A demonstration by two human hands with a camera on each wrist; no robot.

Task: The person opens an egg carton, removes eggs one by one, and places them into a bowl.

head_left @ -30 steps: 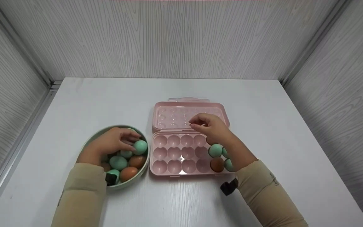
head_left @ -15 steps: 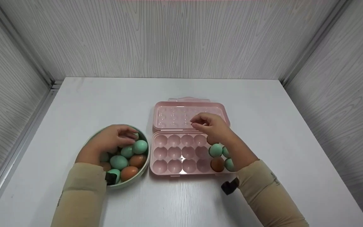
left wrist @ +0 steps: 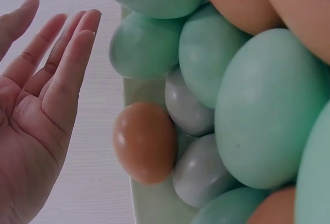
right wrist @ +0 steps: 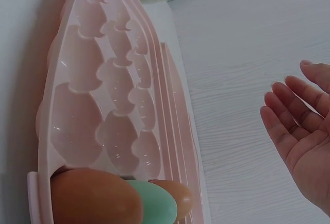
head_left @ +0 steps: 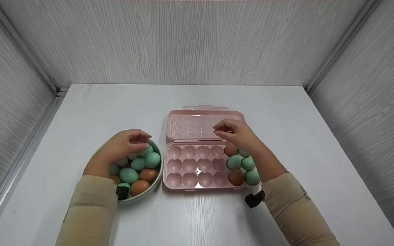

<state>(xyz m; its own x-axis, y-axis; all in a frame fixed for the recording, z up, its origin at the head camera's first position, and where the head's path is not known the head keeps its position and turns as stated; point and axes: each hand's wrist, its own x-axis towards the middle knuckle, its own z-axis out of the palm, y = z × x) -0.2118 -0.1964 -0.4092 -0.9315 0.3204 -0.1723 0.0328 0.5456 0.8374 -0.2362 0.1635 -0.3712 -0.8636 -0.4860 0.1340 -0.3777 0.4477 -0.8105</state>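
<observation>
White tabletop [head_left: 197,222] beneath, relaxed left hand [head_left: 123,145] overhangs bowl [left wrist: 149,203], right hand [head_left: 236,133] lid [head_left: 188,126].

Bowl [head_left: 151,191] left, egg carton [head_left: 197,172] right on the table [head_left: 197,218]!
Eggs [head_left: 129,175] heaped in the bowl, others [head_left: 234,162] in the carton's right end, lid [head_left: 195,127] lying just behind.

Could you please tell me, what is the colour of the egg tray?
The egg tray is pale pink; the head view shows it best.
</observation>
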